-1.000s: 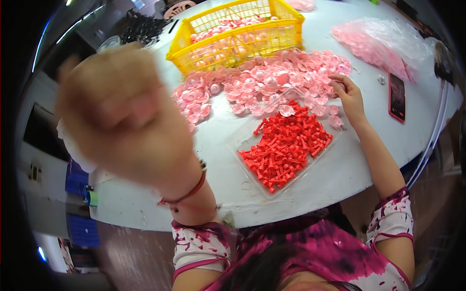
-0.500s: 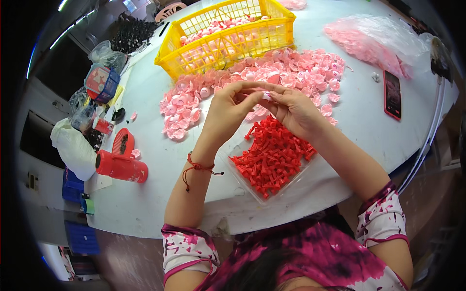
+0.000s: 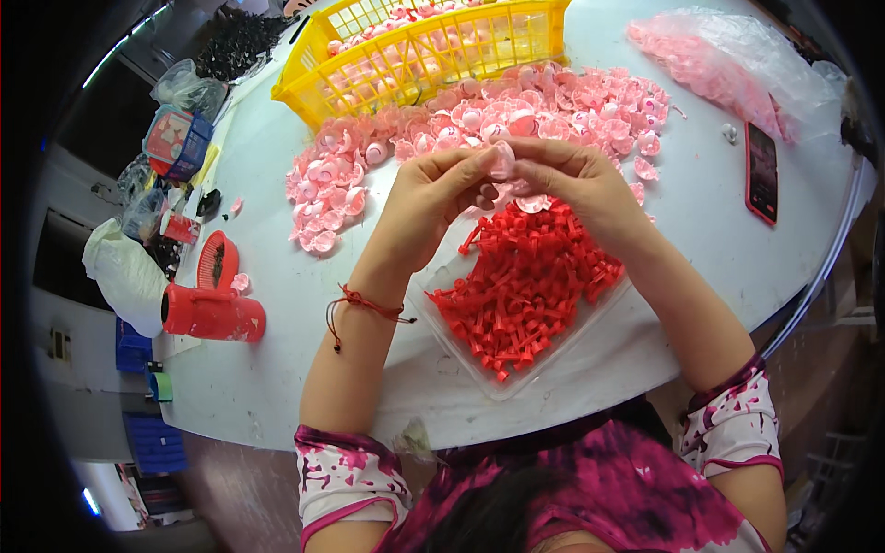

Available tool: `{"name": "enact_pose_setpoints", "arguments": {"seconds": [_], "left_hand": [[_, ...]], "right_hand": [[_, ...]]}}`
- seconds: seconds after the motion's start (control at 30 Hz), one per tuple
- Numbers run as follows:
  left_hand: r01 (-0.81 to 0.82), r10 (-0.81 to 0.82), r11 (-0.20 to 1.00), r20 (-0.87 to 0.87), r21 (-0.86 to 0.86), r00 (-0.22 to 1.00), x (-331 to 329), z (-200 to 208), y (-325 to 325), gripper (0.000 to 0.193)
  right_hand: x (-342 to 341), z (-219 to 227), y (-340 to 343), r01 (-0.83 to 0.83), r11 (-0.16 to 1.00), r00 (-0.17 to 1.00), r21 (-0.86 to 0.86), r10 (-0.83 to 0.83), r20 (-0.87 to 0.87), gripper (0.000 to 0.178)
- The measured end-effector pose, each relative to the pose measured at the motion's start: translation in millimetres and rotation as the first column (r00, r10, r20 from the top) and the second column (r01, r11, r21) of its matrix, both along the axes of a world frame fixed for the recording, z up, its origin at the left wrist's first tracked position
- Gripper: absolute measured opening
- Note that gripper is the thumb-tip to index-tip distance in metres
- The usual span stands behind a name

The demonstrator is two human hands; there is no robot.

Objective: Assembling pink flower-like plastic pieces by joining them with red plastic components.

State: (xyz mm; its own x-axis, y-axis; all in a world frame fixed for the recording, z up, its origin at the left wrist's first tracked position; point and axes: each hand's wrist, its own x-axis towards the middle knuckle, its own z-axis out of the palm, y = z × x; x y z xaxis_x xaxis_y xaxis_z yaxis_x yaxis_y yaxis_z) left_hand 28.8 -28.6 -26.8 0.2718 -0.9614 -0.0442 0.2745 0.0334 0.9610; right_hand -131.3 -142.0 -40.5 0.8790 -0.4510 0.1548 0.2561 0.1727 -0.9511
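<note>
My left hand [image 3: 444, 189] and my right hand [image 3: 576, 184] meet above the table, both closed with fingertips on one small pink plastic shell piece [image 3: 502, 161]. The left thumb and forefinger pinch its left side, the right fingers its right side. Just below the hands, a clear shallow tray [image 3: 502, 392] holds a heap of small red plastic pegs [image 3: 530, 286]. Beyond the hands spreads a pile of pink petal-like shell pieces [image 3: 332, 189], some with white round parts in them. Another pale pink piece [image 3: 532, 204] shows under the right hand, at the tray's far edge.
A yellow plastic crate [image 3: 424, 74] with pink and white pieces stands behind the pile. At right lie a phone [image 3: 761, 175] and a clear bag of pink pieces [image 3: 710, 64]. On the left are a red canister [image 3: 214, 313], a red basket [image 3: 218, 263] and a white bag [image 3: 124, 276].
The hands have shifted from a joined, arched hold to pinching the pink piece from both sides, so more of it shows. The view has shifted slightly.
</note>
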Motion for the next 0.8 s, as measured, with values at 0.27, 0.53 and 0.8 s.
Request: {"name": "enact_pose_setpoints", "arguments": {"seconds": [0.27,0.53,0.8], "left_hand": [[0.121,-0.127,0.991,-0.132,-0.053,0.983,-4,-1,0,0.023],[0.143,-0.144,0.989,-0.014,-0.024,0.99,4,7,5,0.029],[-0.238,0.036,0.968,0.892,0.082,0.451,53,15,21,0.013]], "right_hand": [[4,-1,1,0.151,0.977,0.978,-0.147,-0.126,0.165,0.032],[2,0,10,0.238,0.949,0.96,-0.208,-0.197,0.199,0.034],[0,0,11,0.291,0.956,0.948,0.045,-0.294,0.121,0.034]]}}
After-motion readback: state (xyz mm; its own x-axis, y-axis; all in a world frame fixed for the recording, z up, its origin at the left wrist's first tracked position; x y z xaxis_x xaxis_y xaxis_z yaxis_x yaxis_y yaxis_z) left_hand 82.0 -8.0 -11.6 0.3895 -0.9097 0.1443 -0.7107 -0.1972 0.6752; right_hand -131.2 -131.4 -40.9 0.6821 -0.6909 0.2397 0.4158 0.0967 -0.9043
